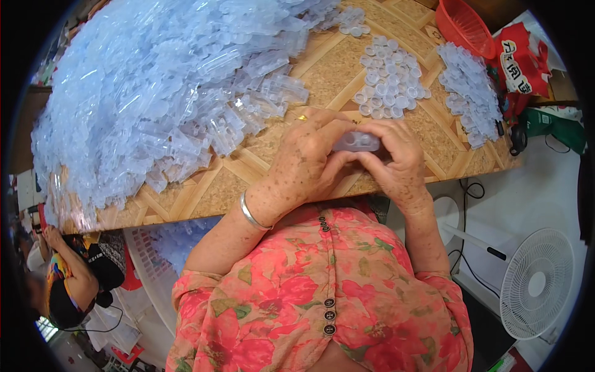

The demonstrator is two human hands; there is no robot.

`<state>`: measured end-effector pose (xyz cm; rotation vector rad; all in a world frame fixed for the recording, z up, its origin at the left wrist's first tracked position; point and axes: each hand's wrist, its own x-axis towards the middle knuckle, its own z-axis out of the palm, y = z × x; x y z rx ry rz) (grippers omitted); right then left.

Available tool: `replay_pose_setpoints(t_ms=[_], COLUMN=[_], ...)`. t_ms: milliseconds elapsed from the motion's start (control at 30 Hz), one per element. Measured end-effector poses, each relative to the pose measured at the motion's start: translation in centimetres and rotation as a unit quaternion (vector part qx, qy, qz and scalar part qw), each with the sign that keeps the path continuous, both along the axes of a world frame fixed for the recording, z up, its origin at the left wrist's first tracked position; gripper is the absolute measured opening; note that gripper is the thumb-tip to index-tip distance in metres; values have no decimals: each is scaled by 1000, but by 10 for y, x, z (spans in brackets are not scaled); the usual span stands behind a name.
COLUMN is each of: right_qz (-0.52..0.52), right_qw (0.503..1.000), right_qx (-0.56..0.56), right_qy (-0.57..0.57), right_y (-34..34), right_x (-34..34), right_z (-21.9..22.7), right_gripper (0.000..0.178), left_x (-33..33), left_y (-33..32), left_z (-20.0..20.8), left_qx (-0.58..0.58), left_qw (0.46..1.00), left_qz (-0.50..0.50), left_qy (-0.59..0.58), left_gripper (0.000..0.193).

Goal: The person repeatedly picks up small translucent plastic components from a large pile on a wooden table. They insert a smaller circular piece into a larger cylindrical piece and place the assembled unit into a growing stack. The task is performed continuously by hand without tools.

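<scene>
Both my hands meet over the near edge of the wood-patterned table [338, 62]. Between them is a small translucent bluish plastic part [357, 142], rounded, with a round hole or recess in its face. My left hand [307, 152] grips its left end, thumb and fingers closed. On the other end, the curled fingers and thumb of my right hand [400, 161] are closed. Just beyond lies a loose group of small clear round caps [389, 77]. A huge heap of clear bluish plastic pieces [167, 80] covers the table's left side.
At the right end lies a smaller pile of bluish plastic pieces [468, 93], near a red plastic basket [465, 28] and black scissors [518, 140]. A white fan [537, 284] stands at lower right. Under the table's left is a white crate [145, 260]; another person [71, 282] is at far left.
</scene>
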<state>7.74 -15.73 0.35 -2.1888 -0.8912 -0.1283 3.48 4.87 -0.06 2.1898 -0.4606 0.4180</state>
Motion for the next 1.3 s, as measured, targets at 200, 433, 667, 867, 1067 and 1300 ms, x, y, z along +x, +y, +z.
replay_pose_setpoints(t_ms=[200, 433, 667, 867, 1067, 1300], right_qz=[10, 55, -201, -207, -199, -184], right_qw=[1000, 997, 979, 967, 974, 968], right_qx=[-17, 1, 20, -126, -108, -95], right_qy=[-10, -46, -6, -78, -7, 142], right_y=[6, 0, -56, -75, -75, -74], right_x=[3, 11, 60, 90, 68, 46], right_z=[-4, 1, 5, -14, 2, 13], right_gripper=[36, 41, 35, 28, 17, 25], left_x=[0, -2, -7, -9, -11, -6], left_y=[-8, -9, -6, -4, 0, -4], left_z=[-2, -1, -2, 5, 4, 6], left_qx=[45, 40, -15, 5, 23, 25], left_qw=[998, 999, 998, 999, 998, 997], left_qz=[38, 26, 16, 37, 39, 30], left_qy=[0, 18, 55, 36, 51, 66], left_gripper=[30, 30, 39, 41, 40, 40])
